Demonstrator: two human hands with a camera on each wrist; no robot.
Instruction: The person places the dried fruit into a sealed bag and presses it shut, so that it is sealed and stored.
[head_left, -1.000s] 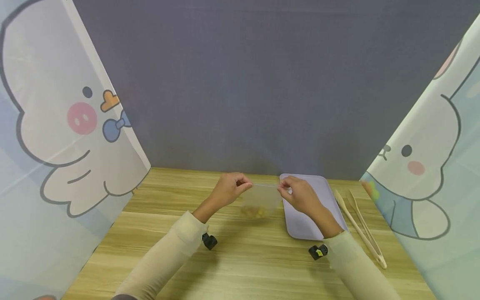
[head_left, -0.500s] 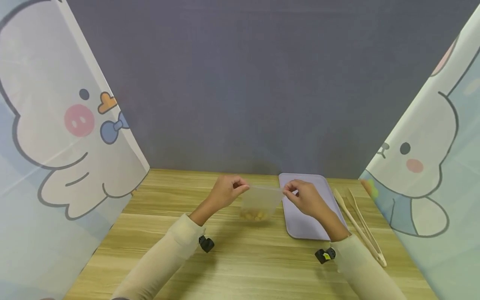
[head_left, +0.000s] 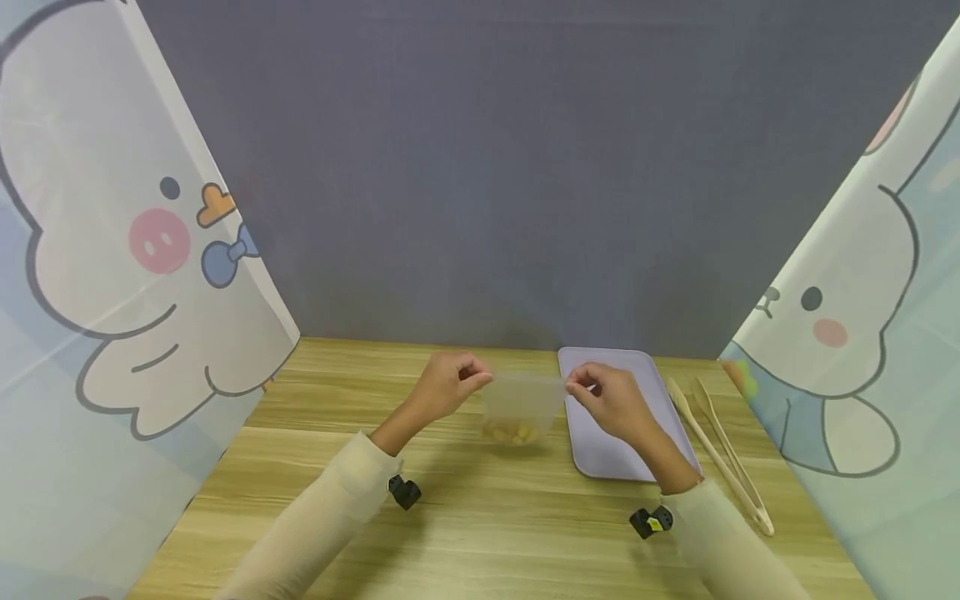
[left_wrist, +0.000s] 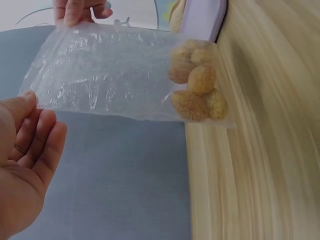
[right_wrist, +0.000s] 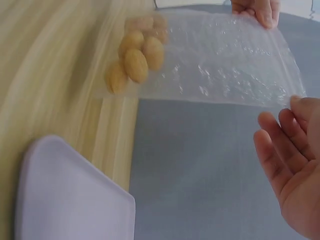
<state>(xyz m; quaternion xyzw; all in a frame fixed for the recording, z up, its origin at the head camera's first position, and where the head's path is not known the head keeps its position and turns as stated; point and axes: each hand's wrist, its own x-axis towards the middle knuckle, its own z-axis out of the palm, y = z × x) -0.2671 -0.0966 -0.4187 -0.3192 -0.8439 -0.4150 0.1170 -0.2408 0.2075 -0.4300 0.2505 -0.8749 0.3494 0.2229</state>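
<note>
A clear plastic bag (head_left: 522, 400) hangs upright between my two hands, its top edge pulled straight. Several oval, tan-brown, nut-like pieces (left_wrist: 202, 78) lie together at its bottom, close over the table. My left hand (head_left: 444, 387) pinches the bag's left top corner between thumb and forefinger. At the opposite top corner, my right hand (head_left: 617, 404) pinches the plastic in the same way. In the right wrist view the other fingers (right_wrist: 272, 157) of the right hand are loosely curved, away from the bag.
A pale lilac tray (head_left: 607, 454) lies on the wooden table (head_left: 480, 525), partly under my right forearm. Wooden tongs (head_left: 723, 462) rest at its right. A grey backdrop (head_left: 480, 167) stands behind the table, with cartoon-printed curtains on both sides.
My hands have drawn slightly apart, left hand to the left and right hand to the right, stretching the bag's top edge. Both keep their pinch. The tray and tongs stay put.
</note>
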